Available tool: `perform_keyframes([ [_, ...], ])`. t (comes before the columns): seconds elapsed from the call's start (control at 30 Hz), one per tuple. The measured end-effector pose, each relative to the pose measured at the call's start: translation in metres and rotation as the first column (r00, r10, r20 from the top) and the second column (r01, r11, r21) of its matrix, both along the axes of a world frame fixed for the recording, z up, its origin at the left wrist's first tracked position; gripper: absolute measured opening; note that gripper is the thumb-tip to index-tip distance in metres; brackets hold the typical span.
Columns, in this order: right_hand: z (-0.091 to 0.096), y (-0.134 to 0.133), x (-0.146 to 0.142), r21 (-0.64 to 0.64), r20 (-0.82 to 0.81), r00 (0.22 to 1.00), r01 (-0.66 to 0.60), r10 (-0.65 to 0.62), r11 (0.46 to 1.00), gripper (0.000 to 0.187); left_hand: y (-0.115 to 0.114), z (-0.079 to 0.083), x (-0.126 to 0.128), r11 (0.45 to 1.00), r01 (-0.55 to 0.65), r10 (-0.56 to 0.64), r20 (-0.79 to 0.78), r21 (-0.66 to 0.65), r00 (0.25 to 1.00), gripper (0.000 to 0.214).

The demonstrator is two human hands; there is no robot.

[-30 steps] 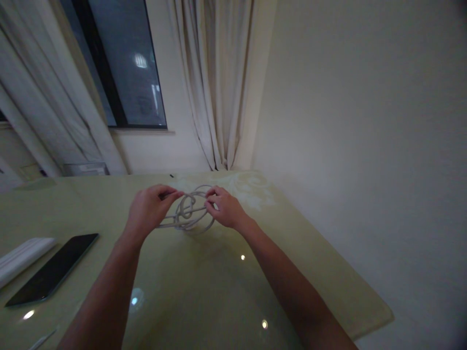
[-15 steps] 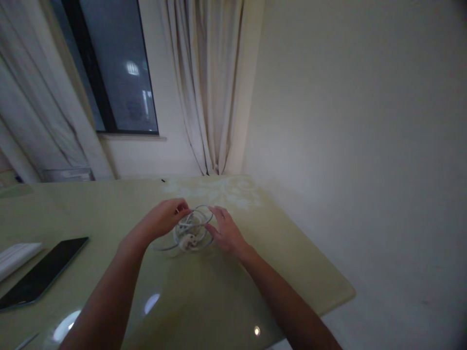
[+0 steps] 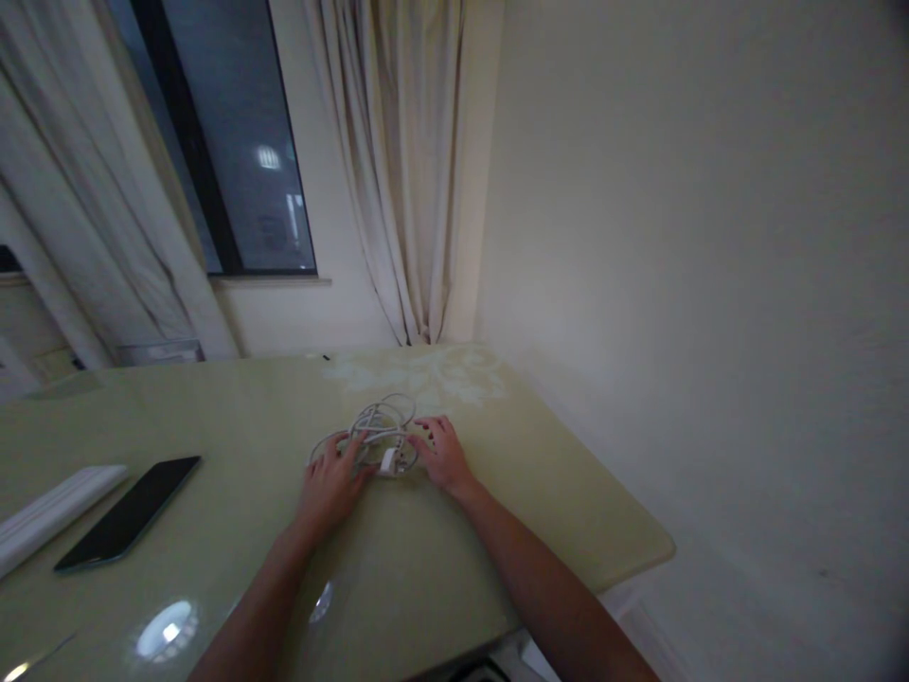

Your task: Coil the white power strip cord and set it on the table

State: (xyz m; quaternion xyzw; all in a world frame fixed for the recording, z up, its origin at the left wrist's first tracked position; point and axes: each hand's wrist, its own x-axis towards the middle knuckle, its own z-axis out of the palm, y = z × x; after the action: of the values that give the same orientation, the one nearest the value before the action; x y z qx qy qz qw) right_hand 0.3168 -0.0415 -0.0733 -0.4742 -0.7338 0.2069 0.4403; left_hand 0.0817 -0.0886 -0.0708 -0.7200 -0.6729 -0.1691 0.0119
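Observation:
A loosely coiled white cable (image 3: 378, 414) lies on the pale green glossy table, its loops crossing one another. Among the loops at the near side sits a white block that looks like a plug or charger (image 3: 387, 461). My left hand (image 3: 333, 481) rests at the coil's left near edge, fingers spread and touching the loops. At the right edge of the coil is my right hand (image 3: 441, 453), its fingers apart and the thumb close to the cable. Neither hand is closed around anything.
To the left lie a black flat tablet-like slab (image 3: 128, 516) and a long white box-like object (image 3: 57, 511). A small dark bit (image 3: 326, 357) sits near the table's far edge. The wall (image 3: 674, 284) borders the table (image 3: 568, 493) on the right; curtains (image 3: 404, 170) hang behind.
My left hand has come down from above the coil to its near left side, its fingers now spread. The cable loops lie differently and the white block shows more plainly. The view has shifted slightly.

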Motion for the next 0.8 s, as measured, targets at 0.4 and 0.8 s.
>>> perform_keyframes([
  [0.4, -0.012, 0.006, 0.004, -0.112, -0.029, 0.999, 0.010, -0.013, 0.994, 0.037, 0.055, 0.001, -0.055, 0.954, -0.300, 0.299, 0.030, 0.005, 0.954, 0.066],
  [0.8, 0.004, -0.002, -0.009, -0.010, 0.213, 0.971, -0.108, 0.107, 0.994, 0.026, 0.026, 0.015, -0.032, 0.854, -0.316, 0.246, 0.215, 0.412, 0.945, 0.062],
])
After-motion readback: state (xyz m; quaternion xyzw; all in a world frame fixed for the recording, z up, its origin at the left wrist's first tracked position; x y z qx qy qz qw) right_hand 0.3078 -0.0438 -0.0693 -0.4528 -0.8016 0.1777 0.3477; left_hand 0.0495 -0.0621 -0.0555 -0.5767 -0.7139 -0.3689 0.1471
